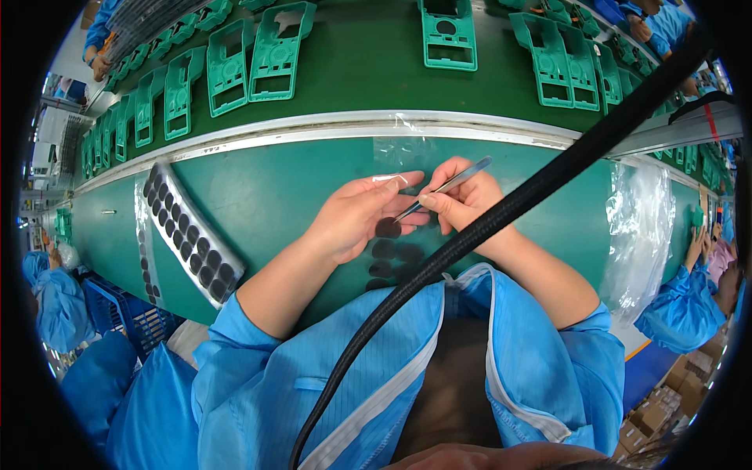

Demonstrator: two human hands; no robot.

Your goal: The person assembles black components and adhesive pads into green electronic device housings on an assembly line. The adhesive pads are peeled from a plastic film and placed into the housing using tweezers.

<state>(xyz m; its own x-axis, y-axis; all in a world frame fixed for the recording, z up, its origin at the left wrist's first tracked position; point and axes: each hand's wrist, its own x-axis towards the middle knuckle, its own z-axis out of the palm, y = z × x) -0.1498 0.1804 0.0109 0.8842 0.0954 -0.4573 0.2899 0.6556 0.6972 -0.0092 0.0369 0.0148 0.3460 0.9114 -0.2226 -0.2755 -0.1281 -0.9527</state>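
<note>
My right hand (471, 191) grips a pair of metal tweezers (464, 175), slanting down to the left. Their tips touch a black round pad (388, 228) at my left hand's fingers. My left hand (362, 213) is closed on a clear sheet with several black round pads (383, 249) that hangs toward me; its edges are hard to see. To the left, a whitish sheet (193, 232) with rows of black round pads lies on the green work surface (298, 172). Beside it is a narrow clear strip (146, 258) with more pads along it.
A green conveyor (360, 86) carrying several green plastic housings (450, 35) runs beyond a metal rail (329, 125). Clear plastic film (638, 227) lies at right. A black cable (470, 235) crosses the view in front of me. Co-workers in blue sit on both sides. A blue crate (129, 313) stands at lower left.
</note>
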